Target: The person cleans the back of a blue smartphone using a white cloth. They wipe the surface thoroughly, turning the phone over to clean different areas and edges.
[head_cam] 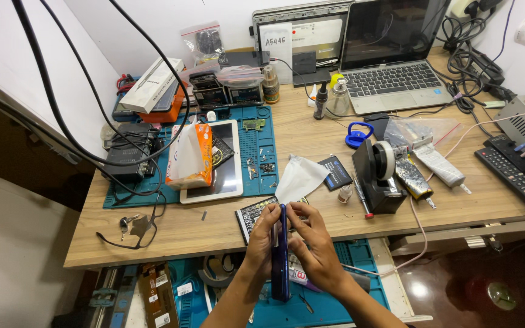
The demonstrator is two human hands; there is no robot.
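A dark blue phone (pixel 281 261) stands on edge, seen edge-on, between both my hands above the pulled-out drawer. My left hand (pixel 261 240) clasps its left face. My right hand (pixel 315 246) presses the right face, with a white tissue (pixel 299 177) pinched at the fingertips and sticking up over the table's front edge. A small dark flat part (pixel 251 215) with white print lies on the table just behind my left hand.
A white tablet (pixel 226 163) and an orange tissue pack (pixel 188 157) lie on a blue work mat (pixel 261 159). A black tape dispenser (pixel 377 177), foil tube (pixel 413 178), remote (pixel 513 171), laptop (pixel 390 67) and cables crowd the wooden desk (pixel 311 130). The open drawer (pixel 360 285) holds tools.
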